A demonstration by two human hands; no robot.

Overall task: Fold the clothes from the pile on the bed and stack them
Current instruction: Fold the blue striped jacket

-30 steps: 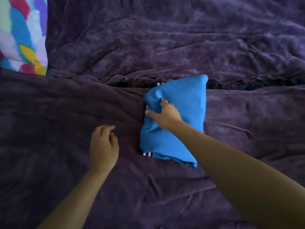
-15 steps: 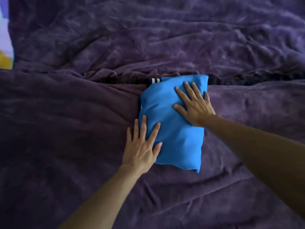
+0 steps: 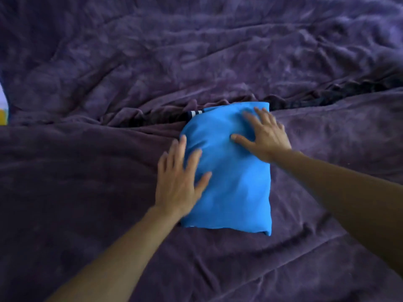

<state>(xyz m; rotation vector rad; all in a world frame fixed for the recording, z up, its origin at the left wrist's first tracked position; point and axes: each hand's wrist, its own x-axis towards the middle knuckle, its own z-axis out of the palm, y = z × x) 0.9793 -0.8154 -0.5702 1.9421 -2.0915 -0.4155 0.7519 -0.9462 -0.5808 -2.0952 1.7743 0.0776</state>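
Note:
A folded bright blue garment (image 3: 235, 188) lies on the purple bed cover (image 3: 87, 192), a little right of centre. A dark piece with white stripes (image 3: 194, 113) peeks out from under its far left corner. My left hand (image 3: 178, 182) lies flat with spread fingers on the garment's left edge, partly on the cover. My right hand (image 3: 263, 134) presses flat on the garment's far right part, fingers straight and spread. Both hands are slightly blurred.
The rumpled purple cover fills the view, with a dark crease (image 3: 327, 97) running across behind the garment. A sliver of a colourful item (image 3: 3, 105) shows at the left edge.
One second ago my right hand gripped the blue garment and my left hovered beside it. Both hands now lie flat on it, and the view has shifted right.

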